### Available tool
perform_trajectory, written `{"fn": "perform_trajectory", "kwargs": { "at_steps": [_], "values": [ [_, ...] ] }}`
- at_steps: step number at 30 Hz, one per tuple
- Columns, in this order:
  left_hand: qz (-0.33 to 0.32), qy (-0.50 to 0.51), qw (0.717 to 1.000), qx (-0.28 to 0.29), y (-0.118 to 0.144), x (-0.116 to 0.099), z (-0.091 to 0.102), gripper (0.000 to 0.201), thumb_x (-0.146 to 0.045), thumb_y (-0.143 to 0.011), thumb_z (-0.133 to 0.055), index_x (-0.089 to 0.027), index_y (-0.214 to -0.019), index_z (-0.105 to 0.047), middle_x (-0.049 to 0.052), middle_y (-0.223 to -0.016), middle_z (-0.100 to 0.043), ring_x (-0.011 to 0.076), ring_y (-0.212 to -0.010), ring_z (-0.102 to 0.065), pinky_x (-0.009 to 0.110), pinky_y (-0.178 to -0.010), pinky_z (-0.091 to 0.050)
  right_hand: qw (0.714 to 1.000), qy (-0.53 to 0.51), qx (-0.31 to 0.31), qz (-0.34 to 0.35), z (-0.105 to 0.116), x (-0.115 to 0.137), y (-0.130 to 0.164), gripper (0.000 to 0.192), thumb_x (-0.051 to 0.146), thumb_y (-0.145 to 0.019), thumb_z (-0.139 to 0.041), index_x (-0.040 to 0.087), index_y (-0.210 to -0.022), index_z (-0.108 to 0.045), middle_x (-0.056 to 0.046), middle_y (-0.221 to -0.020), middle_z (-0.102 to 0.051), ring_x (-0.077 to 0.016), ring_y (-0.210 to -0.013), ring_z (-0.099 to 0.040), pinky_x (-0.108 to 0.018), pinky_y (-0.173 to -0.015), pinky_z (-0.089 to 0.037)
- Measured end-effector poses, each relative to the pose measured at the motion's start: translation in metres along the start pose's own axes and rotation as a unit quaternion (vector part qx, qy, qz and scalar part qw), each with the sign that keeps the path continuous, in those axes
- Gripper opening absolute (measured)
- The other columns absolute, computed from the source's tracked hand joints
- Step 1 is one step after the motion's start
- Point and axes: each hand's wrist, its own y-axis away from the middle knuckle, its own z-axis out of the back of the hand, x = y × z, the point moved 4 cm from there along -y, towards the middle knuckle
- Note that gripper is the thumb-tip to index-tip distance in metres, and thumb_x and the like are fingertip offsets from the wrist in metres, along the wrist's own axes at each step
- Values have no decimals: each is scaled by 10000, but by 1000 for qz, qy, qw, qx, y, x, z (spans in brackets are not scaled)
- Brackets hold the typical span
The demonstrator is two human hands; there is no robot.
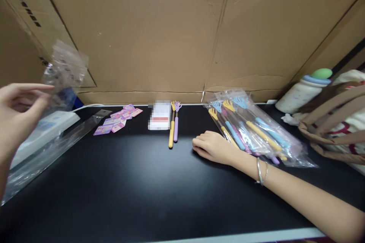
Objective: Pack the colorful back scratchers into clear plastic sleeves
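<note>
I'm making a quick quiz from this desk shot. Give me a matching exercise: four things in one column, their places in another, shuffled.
Things:
1. clear plastic bag
2. two loose back scratchers
3. pink cards
4. bottle with green cap

Places:
A. far right, by the cardboard wall
B. held up in the left hand
C. mid-table, left of the right hand
D. on the table, left of the blurred white label

Pairs: 1-B, 2-C, 3-D, 4-A

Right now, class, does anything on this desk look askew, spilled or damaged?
Mostly minor. The pink cards lie scattered, overlapping at odd angles. The bagged back scratchers sit in a loose slanted heap, unlike the two loose back scratchers lying straight. The cardboard backing is creased. Nothing spilled.
</note>
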Motion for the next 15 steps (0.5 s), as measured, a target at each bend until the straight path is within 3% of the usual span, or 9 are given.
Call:
{"fn": "perform_trajectory", "kwargs": {
  "at_steps": [3, 5, 9, 13, 15],
  "values": [
    [7, 185, 982, -24, 5, -26, 2, 429, -340, -685, -672, -172, -1078, -650, -38, -744, -564, 71, -577, -487, 185, -537, -397, 1000, -3, -4, -3, 0, 0, 0, 227, 224, -930, -416, 191, -719, -496, -11, -646, -588, -132, -588, -504, -275, -641, -308],
    [35, 247, 968, 28, 14, -52, -6, 370, -277, -746, -632, -174, -1100, -611, -55, -752, -543, 41, -596, -476, 177, -598, -408, 1000, -6, -4, -5, 1, 1, 0, 221, 223, -924, -423, 190, -719, -499, -12, -648, -591, -131, -583, -502, -275, -639, -309],
    [52, 315, 919, 231, 44, -109, -37, 218, -302, -793, -627, -219, -993, -595, -50, -760, -552, 51, -570, -453, 162, -534, -396, 1000, -21, -3, -14, 2, 0, 0, 213, 221, -919, -427, 189, -725, -508, -13, -651, -590, -133, -586, -506, -273, -642, -319],
    [-64, 346, 827, 439, 86, -157, -78, 228, -391, -835, -589, -217, -981, -603, 8, -907, -611, 86, -604, -497, 187, -516, -419, 996, -82, -1, -35, 3, -3, -1, 201, 219, -919, -429, 184, -746, -526, -16, -672, -600, -133, -606, -523, -258, -645, -343],
    [-115, 317, 800, 497, 108, -170, -97, 221, -372, -874, -533, -207, -999, -611, 17, -906, -619, 100, -633, -520, 203, -551, -427, 991, -129, 1, -45, 3, -6, -1, 201, 225, -923, -424, 177, -773, -548, -23, -695, -614, -135, -623, -540, -247, -629, -351]
  ]
}}
